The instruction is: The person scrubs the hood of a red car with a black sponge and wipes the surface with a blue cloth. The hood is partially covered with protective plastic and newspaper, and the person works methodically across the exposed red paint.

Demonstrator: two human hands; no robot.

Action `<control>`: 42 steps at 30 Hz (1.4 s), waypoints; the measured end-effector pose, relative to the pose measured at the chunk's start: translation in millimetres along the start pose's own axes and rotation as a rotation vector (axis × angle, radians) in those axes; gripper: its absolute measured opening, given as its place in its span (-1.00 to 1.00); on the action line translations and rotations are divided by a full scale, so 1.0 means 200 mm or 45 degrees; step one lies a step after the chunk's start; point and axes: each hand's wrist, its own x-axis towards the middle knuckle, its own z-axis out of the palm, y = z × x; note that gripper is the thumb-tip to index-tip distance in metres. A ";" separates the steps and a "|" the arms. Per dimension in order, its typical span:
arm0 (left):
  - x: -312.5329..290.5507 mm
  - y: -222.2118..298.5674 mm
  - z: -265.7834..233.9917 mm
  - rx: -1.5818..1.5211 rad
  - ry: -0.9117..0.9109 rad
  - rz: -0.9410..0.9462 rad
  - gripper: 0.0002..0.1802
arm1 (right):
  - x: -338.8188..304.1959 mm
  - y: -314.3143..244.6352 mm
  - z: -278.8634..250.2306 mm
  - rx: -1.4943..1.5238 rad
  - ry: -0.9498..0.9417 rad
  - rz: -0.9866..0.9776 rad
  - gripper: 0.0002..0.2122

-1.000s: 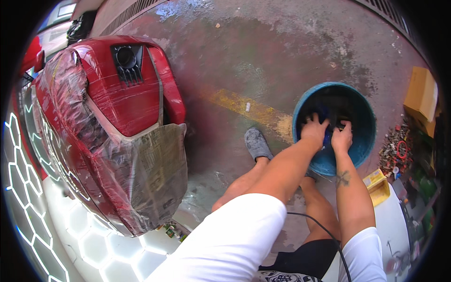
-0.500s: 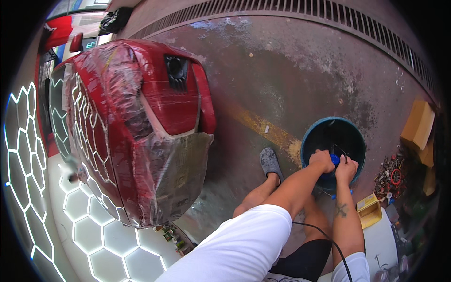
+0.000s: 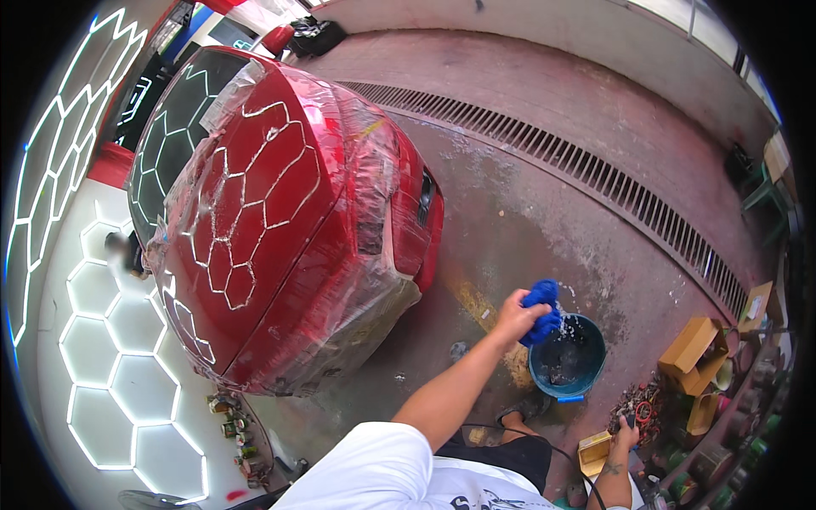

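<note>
My left hand (image 3: 515, 318) is raised over the floor, fingers closed round a bunched blue cloth (image 3: 542, 313). The cloth hangs beside and partly above the rim of a teal bucket (image 3: 597, 374) with a blue handle grip; whitish suds or drops show near it. Low on the right, my right hand (image 3: 627, 436) is closed on a small dark object (image 3: 630, 420), too small to make out. A black cord (image 3: 557, 445) runs past my legs towards that arm. At the left stands a red car (image 3: 272, 221), its front partly covered with clear plastic film (image 3: 361, 327).
A floor drain grate (image 3: 544, 153) crosses behind the bucket. On the right lie a cardboard box (image 3: 693, 347), a pile of small parts (image 3: 636, 408) and a yellow container (image 3: 595, 450). Several cans (image 3: 238, 429) stand at lower left, and another person (image 3: 127, 253) is beyond the car.
Both hands have left the bucket. The left has lifted the blue cloth out and to the left; the right has moved back towards me. My view has risen, showing more of the car.
</note>
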 end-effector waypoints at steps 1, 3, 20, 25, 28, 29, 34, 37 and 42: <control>-0.04 0.18 -0.11 -0.069 0.048 0.057 -0.47 | 0.05 0.02 -0.11 0.023 0.056 0.013 -0.73; -0.02 0.51 -0.34 -0.183 0.131 0.222 -0.48 | 0.15 0.12 -0.30 0.089 0.146 -0.086 -0.71; 0.36 2.05 -2.61 1.337 1.185 0.932 0.02 | -2.07 -1.23 2.60 -0.197 -1.057 -0.257 -0.37; 0.63 1.88 -2.38 1.733 1.288 0.615 -0.01 | -2.06 -1.66 2.80 -0.196 -0.972 -0.335 -0.37; 0.86 1.85 -2.33 1.644 1.364 0.740 -0.05 | -1.77 -1.85 2.78 -0.279 -0.768 -0.385 -0.27; 0.89 1.88 -2.33 1.650 1.356 0.747 -0.05 | -1.69 -1.91 2.75 -0.273 -0.684 -0.354 -0.26; 1.03 2.24 -2.36 1.912 1.110 0.586 -0.16 | -1.17 -2.11 2.63 -0.385 -0.436 -0.327 -0.45; 1.18 2.36 -2.40 1.912 1.102 0.546 -0.24 | -0.81 -2.12 2.59 -0.551 -0.255 -0.225 -0.56; 1.30 2.34 -2.36 1.905 1.190 0.673 -0.35 | -0.41 -2.13 2.68 -0.953 -0.158 0.148 -0.62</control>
